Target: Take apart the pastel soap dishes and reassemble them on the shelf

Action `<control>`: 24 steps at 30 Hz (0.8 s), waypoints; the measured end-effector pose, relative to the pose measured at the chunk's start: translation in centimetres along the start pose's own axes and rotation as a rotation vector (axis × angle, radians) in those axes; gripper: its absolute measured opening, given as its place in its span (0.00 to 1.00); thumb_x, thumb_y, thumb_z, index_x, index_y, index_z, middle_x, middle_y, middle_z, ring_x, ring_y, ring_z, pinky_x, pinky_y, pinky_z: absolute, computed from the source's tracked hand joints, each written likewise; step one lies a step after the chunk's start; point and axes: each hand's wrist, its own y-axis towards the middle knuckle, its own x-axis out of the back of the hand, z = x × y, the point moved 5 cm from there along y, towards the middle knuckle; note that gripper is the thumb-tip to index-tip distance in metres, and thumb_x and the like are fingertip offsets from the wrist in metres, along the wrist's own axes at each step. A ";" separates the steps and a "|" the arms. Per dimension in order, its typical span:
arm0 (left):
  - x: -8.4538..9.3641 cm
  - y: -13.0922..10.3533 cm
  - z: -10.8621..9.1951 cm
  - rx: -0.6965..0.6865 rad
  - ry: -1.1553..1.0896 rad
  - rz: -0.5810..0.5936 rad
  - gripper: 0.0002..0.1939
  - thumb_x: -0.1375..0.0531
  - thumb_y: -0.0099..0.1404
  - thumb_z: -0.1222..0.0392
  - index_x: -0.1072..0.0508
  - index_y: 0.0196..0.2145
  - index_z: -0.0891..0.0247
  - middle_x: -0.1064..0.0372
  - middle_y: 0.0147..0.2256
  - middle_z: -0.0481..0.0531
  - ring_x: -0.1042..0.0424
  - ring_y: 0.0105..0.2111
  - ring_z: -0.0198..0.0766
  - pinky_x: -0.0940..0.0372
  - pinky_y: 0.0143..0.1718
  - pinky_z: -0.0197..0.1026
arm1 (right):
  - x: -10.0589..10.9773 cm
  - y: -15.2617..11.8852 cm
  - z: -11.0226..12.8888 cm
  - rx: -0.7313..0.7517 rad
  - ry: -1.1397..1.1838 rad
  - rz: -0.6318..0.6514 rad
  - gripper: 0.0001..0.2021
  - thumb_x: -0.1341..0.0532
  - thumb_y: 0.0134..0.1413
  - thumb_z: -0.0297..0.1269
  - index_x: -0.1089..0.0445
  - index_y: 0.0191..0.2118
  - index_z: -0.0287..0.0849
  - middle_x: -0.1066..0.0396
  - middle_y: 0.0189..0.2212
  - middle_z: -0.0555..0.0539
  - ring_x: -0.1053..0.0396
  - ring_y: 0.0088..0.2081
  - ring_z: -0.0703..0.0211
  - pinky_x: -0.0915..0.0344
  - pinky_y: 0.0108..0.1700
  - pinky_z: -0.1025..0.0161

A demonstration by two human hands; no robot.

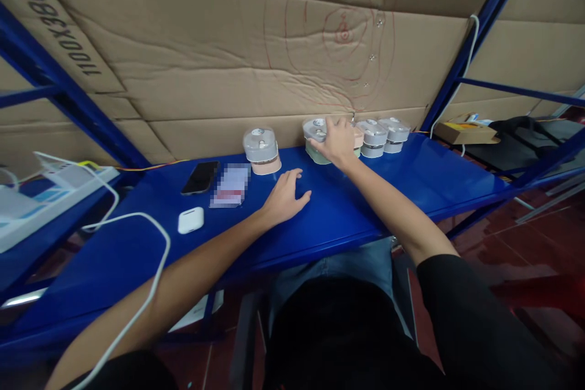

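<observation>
My right hand reaches over the row of small lidded containers near the cardboard. Its thumb crosses the front of a green-based container with a clear grey lid, and its curled fingers hide part of the row, so the exact grip is partly covered. Right of it stand two grey lidded containers. My left hand is low over the blue tabletop, fingers stretched and thumb apart, holding nothing. Closest to it is a container with a grey top and pink base.
Left on the table lie a black phone, a blurred-out flat item and a white earbud case. A white cable loops across my left forearm. Cardboard walls the back, between blue metal posts.
</observation>
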 end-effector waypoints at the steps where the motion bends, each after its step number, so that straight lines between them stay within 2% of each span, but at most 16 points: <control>1: 0.0 0.0 -0.1 -0.001 -0.003 0.011 0.30 0.34 0.71 0.54 0.34 0.66 0.59 0.25 0.61 0.63 0.26 0.65 0.59 0.33 0.70 0.66 | -0.8 0.3 0.3 -0.016 -0.018 -0.007 0.40 0.33 0.65 0.63 0.31 0.67 0.33 0.29 0.61 0.21 0.31 0.62 0.22 0.35 0.64 0.29; 5: -0.2 0.0 -0.3 0.008 0.003 0.062 0.28 0.35 0.72 0.53 0.33 0.65 0.60 0.27 0.61 0.64 0.27 0.65 0.60 0.33 0.70 0.65 | -2.9 0.7 1.0 -0.065 -0.075 -0.028 0.38 0.34 0.65 0.65 0.27 0.61 0.31 0.28 0.59 0.20 0.30 0.60 0.24 0.34 0.63 0.31; 9: -0.4 0.1 -0.4 -0.011 0.029 0.106 0.26 0.36 0.72 0.53 0.31 0.64 0.62 0.28 0.61 0.65 0.28 0.65 0.62 0.33 0.70 0.66 | -3.3 0.6 1.4 -0.057 -0.093 -0.031 0.37 0.36 0.67 0.64 0.26 0.58 0.28 0.28 0.58 0.16 0.32 0.62 0.19 0.36 0.64 0.24; 12: -0.5 0.0 -0.6 -0.031 0.046 0.117 0.25 0.36 0.73 0.53 0.31 0.63 0.63 0.28 0.62 0.66 0.28 0.64 0.62 0.33 0.70 0.65 | -2.8 0.4 1.8 -0.061 -0.104 -0.004 0.35 0.37 0.69 0.59 0.27 0.62 0.27 0.31 0.63 0.14 0.36 0.67 0.14 0.41 0.66 0.18; 15: -0.5 -0.1 -0.7 -0.034 0.050 0.117 0.25 0.37 0.72 0.53 0.30 0.63 0.63 0.28 0.62 0.66 0.28 0.64 0.62 0.33 0.70 0.65 | -2.0 0.2 2.9 -0.038 -0.137 0.029 0.39 0.34 0.68 0.54 0.34 0.69 0.23 0.39 0.72 0.12 0.45 0.75 0.12 0.48 0.72 0.17; 17: -0.6 0.0 -0.7 -0.035 0.059 0.107 0.25 0.36 0.72 0.53 0.30 0.63 0.63 0.28 0.61 0.66 0.28 0.64 0.62 0.33 0.70 0.65 | -1.7 0.3 4.6 0.074 -0.107 0.059 0.42 0.34 0.69 0.51 0.40 0.74 0.22 0.46 0.77 0.13 0.52 0.79 0.14 0.53 0.76 0.20; 19: -0.4 0.1 -0.9 -0.047 0.073 0.072 0.22 0.36 0.71 0.54 0.27 0.59 0.63 0.26 0.59 0.66 0.27 0.63 0.62 0.32 0.69 0.64 | -1.9 0.4 7.3 0.270 -0.033 0.105 0.42 0.33 0.70 0.50 0.43 0.77 0.26 0.51 0.80 0.17 0.55 0.81 0.18 0.54 0.78 0.22; 22: 0.8 0.0 -2.2 -0.100 0.074 -0.034 0.05 0.38 0.72 0.56 0.24 0.40 0.58 0.21 0.45 0.62 0.21 0.51 0.58 0.27 0.61 0.61 | -3.1 0.3 11.5 0.582 0.036 0.172 0.46 0.24 0.63 0.47 0.43 0.78 0.37 0.53 0.82 0.24 0.55 0.82 0.23 0.51 0.79 0.27; 24: 2.2 -0.9 -4.6 -0.173 0.020 -0.087 0.18 0.39 0.74 0.54 0.33 0.24 0.55 0.27 0.29 0.55 0.22 0.35 0.50 0.24 0.49 0.56 | -4.4 0.0 13.5 0.682 0.013 0.241 0.52 0.19 0.56 0.42 0.44 0.78 0.40 0.54 0.83 0.26 0.56 0.82 0.23 0.48 0.79 0.29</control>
